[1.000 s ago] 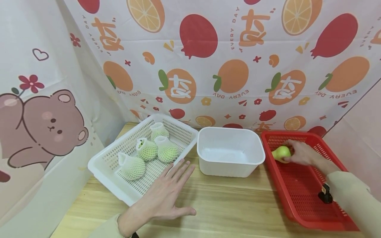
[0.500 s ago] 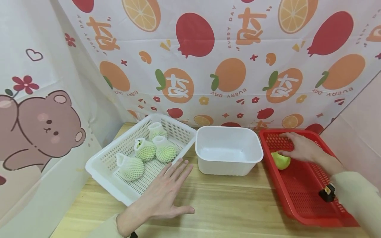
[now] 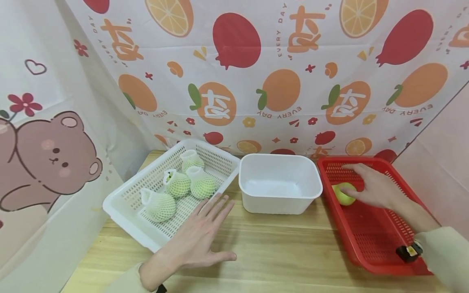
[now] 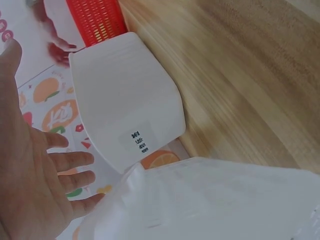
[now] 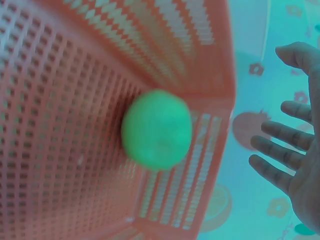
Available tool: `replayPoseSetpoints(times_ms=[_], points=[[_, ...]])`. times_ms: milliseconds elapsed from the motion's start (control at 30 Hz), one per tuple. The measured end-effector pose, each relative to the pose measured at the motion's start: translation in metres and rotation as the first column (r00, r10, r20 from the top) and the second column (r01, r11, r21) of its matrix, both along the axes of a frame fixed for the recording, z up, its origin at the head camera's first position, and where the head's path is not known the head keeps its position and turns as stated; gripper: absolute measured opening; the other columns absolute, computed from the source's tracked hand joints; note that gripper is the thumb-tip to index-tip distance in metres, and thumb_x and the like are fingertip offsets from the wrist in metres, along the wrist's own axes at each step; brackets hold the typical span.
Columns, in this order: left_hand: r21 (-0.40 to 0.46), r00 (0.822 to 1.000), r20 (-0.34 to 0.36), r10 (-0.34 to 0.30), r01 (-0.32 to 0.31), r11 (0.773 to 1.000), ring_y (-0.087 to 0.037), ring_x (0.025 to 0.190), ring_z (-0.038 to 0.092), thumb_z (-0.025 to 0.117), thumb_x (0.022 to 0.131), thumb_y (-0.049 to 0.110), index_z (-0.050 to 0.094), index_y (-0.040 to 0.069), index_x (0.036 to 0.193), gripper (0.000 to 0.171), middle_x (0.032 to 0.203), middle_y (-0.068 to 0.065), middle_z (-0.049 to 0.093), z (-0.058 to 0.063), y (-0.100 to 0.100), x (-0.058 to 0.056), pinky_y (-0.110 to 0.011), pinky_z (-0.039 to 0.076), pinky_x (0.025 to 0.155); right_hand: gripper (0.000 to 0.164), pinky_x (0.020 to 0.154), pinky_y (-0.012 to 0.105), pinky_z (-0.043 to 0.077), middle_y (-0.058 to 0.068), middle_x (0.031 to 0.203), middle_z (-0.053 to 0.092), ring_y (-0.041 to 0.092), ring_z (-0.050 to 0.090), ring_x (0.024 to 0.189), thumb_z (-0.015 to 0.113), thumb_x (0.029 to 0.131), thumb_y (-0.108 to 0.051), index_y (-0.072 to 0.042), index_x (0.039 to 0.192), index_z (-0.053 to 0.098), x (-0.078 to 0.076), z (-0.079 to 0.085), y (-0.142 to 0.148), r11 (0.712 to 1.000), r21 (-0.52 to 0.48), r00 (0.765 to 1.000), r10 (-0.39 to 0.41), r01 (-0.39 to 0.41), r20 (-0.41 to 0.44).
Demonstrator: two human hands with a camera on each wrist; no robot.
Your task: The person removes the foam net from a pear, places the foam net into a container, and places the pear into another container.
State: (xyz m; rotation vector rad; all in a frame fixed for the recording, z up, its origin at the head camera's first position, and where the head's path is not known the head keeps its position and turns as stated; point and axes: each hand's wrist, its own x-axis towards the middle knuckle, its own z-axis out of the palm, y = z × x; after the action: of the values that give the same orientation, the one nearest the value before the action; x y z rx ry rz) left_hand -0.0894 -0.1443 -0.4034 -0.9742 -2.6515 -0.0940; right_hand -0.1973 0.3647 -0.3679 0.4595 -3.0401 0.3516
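Note:
A yellow-green pear (image 3: 343, 197) lies in the far left corner of the red basket (image 3: 353, 248). Over the basket, just above and right of the pear, my right hand (image 3: 375, 188) hovers with fingers spread and nothing in it. The right wrist view shows the pear (image 5: 157, 130) apart from the fingers. My left hand (image 3: 199, 238) is spread flat beside the near right side of the white basket (image 3: 128, 221), holding nothing. Several pears in white foam nets, one of them at the front (image 3: 160, 206), lie in that white basket.
Between the two baskets stands a deep white plastic bin (image 3: 280, 203), with nothing seen inside. All of them rest on a wooden table (image 3: 282, 252). A fruit-print curtain (image 3: 242, 97) hangs behind, and a bear-print cloth (image 3: 47, 162) is at the left.
My right hand has let go of the pear in the red basket and lifted off it, fingers opening. The left hand keeps its place. The head view has shifted slightly.

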Motion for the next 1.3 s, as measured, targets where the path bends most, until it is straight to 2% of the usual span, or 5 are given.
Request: replayPoseSetpoints(times_ms=[333, 500, 833, 1067, 1300], points=[[0.008, 1.0, -0.006, 0.031, -0.03, 1.0, -0.037, 0.153, 0.045, 0.055, 0.083, 0.089, 0.038, 0.008, 0.162, 0.115, 0.164, -0.016, 0.048, 0.007, -0.011, -0.004, -0.054, 0.042, 0.123, 0.073, 0.085, 0.062, 0.062, 0.016, 0.138, 0.065, 0.036, 0.062, 0.121, 0.087, 0.082, -0.044, -0.012, 0.142, 0.059, 0.033, 0.014, -0.031, 0.995, -0.063, 0.978, 0.062, -0.075, -0.2], [0.016, 0.999, -0.041, 0.029, -0.028, 0.999, -0.037, 0.15, 0.05, 0.053, 0.086, 0.088, 0.041, 0.006, 0.16, 0.112, 0.161, -0.016, 0.051, 0.008, -0.022, -0.005, -0.056, 0.044, 0.12, 0.076, 0.081, 0.059, 0.064, 0.012, 0.137, 0.066, 0.033, 0.064, 0.119, 0.092, 0.077, -0.042, -0.018, 0.141, 0.06, 0.048, 0.013, -0.045, 0.991, -0.081, 0.968, 0.082, -0.104, -0.236], [0.051, 0.996, -0.084, 0.018, -0.014, 0.999, -0.038, 0.143, 0.056, 0.05, 0.093, 0.082, 0.051, 0.002, 0.152, 0.1, 0.155, -0.015, 0.058, 0.011, -0.049, -0.007, -0.056, 0.045, 0.116, 0.08, 0.084, 0.061, 0.063, 0.009, 0.143, 0.064, 0.032, 0.062, 0.125, 0.09, 0.076, -0.046, -0.015, 0.144, 0.06, 0.075, -0.007, -0.062, 0.99, -0.065, 0.944, 0.096, -0.123, -0.317], [0.053, 0.993, -0.039, 0.109, -0.107, 0.993, -0.04, 0.143, 0.053, 0.068, 0.086, 0.073, 0.049, 0.002, 0.153, 0.099, 0.155, -0.019, 0.057, 0.013, -0.077, -0.011, -0.055, 0.04, 0.118, 0.09, 0.084, 0.057, 0.063, 0.011, 0.148, 0.061, 0.031, 0.064, 0.123, 0.093, 0.07, -0.046, -0.012, 0.146, 0.059, 0.087, -0.023, -0.073, 0.989, -0.042, 0.909, 0.111, -0.14, -0.401], [0.089, 0.985, -0.041, 0.168, -0.164, 0.982, -0.043, 0.143, 0.05, 0.071, 0.086, 0.07, 0.05, 0.001, 0.152, 0.098, 0.152, -0.02, 0.058, 0.015, -0.106, -0.016, -0.054, 0.038, 0.121, 0.109, 0.089, 0.059, 0.062, 0.012, 0.158, 0.053, 0.034, 0.059, 0.132, 0.095, 0.063, -0.052, -0.011, 0.155, 0.051, 0.098, -0.032, -0.084, 0.99, -0.026, 0.898, 0.112, -0.135, -0.426]])
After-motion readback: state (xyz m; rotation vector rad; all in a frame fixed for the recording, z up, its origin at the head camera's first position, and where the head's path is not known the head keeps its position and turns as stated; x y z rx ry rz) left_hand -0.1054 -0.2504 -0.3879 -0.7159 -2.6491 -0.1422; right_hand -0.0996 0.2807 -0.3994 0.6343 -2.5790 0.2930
